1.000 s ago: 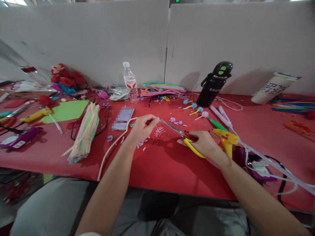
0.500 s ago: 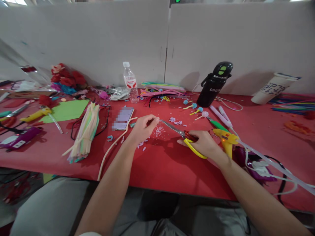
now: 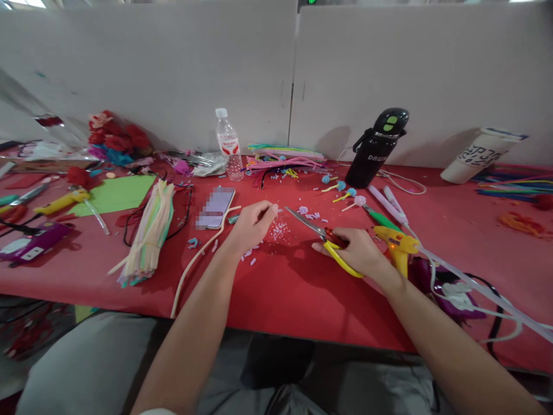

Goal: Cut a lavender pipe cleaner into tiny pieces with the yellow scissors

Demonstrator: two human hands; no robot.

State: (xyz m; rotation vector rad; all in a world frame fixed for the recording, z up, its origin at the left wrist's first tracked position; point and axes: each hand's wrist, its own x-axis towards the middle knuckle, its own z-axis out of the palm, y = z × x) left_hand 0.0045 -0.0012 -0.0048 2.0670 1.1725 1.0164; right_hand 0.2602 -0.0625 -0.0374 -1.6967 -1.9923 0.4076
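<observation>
Pale grey partition panels behind red-topped table; bright light top left.

A phone is lying on the red table. A flask is standing between a bottle and a cup.

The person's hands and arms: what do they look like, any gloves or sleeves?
The left hand and right hand have no gloves on, and the forearms are bare too. Only a pale sleeve edge shows, on the left arm at the bottom.
</observation>
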